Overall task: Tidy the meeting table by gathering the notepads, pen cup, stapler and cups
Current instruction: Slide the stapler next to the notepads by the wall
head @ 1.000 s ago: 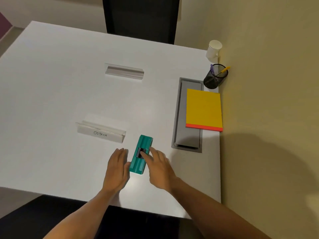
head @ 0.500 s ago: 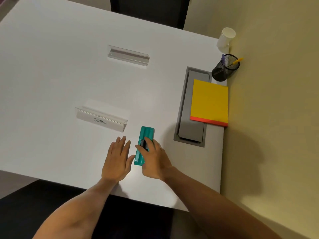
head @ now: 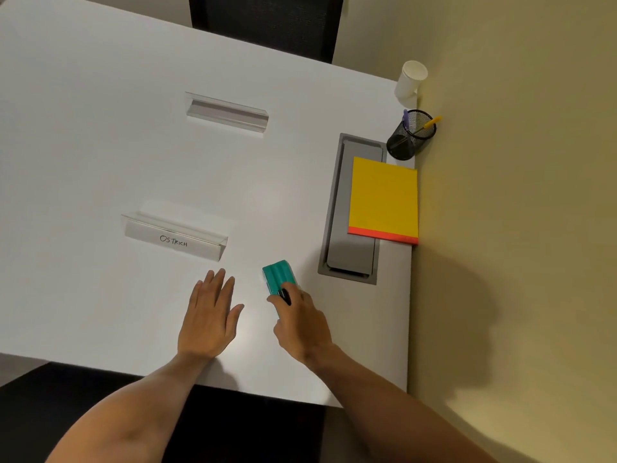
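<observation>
A teal stapler (head: 278, 277) lies near the front of the white table (head: 100, 145). My right hand (head: 300, 324) is closed around its near end, so that end is hidden. My left hand (head: 210, 315) rests flat on the table to the stapler's left, fingers apart, not touching it. At the right edge lies a yellow notepad (head: 384, 198) with an orange strip. Behind it stands a black mesh pen cup (head: 409, 135) holding pens, and a white paper cup (head: 410, 81) stands at the far right corner.
Two clear name-card holders stand on the table, one labelled (head: 173, 237) and one blank (head: 227, 111). A grey cable hatch (head: 350, 259) is set into the table under the notepad's left side. A dark chair (head: 267, 25) is across; a yellow wall (head: 517, 195) bounds the right.
My right hand has closed on the stapler and turned it, shifting it right, away from my left hand. My left hand has come off the stapler and stays flat.
</observation>
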{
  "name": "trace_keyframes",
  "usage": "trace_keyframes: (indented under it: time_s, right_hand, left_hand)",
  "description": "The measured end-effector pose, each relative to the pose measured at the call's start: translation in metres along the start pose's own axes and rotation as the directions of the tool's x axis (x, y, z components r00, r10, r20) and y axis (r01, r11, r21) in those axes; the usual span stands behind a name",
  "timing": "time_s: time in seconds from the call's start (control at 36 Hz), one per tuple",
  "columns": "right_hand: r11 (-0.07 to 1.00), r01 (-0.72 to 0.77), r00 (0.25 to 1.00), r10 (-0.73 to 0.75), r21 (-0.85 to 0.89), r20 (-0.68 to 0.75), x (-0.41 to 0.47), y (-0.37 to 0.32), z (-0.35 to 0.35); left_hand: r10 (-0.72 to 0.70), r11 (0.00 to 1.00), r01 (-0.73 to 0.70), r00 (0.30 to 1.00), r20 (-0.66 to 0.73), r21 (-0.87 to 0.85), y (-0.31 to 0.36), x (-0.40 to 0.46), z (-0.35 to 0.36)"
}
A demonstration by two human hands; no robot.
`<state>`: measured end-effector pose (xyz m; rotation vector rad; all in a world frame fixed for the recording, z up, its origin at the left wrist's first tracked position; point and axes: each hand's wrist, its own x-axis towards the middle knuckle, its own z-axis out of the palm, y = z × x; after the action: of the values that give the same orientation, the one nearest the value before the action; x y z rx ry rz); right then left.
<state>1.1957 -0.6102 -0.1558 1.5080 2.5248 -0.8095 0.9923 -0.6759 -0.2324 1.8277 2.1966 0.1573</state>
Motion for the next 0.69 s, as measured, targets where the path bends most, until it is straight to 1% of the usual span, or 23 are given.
trace_keyframes:
  time_s: [0.11, 0.17, 0.28, 0.42, 0.58, 0.69]
  right_hand:
    - [1.0, 0.008, 0.999, -0.009, -0.023, -0.047, -0.006, 0.012, -0.007]
    - [1.0, -0.001, 0.997, 0.0, -0.006, -0.079, -0.009, 0.02, -0.014]
    - [0.995, -0.089, 0.984, 0.096, 0.052, -0.151, -0.015, 0.041, -0.031]
    - [0.969, -0.227, 0.94, 0.245, 0.1, -0.238, -0.026, 0.076, -0.049]
    - [0.933, -0.328, 0.899, 0.356, 0.147, -0.255, -0.038, 0.121, -0.064]
    - [0.896, -0.375, 0.867, 0.43, 0.237, -0.253, -0.041, 0.141, -0.071]
  left_hand:
    - [0.009, 1.0, -0.01, 1.0, -0.022, -0.019, 0.001, -0.001, -0.001]
    - [0.014, 0.999, -0.015, 0.999, -0.033, -0.028, 0.003, -0.001, -0.003]
    - [0.02, 0.998, -0.023, 0.998, -0.058, -0.062, 0.005, -0.001, -0.004]
    - [0.023, 0.997, -0.027, 0.997, -0.068, -0.068, 0.004, -0.003, -0.005]
    - [0.014, 0.997, -0.019, 0.998, -0.061, -0.071, 0.006, -0.002, -0.007]
    - [0.012, 0.997, -0.016, 0.998, -0.058, -0.072, 0.006, -0.002, -0.007]
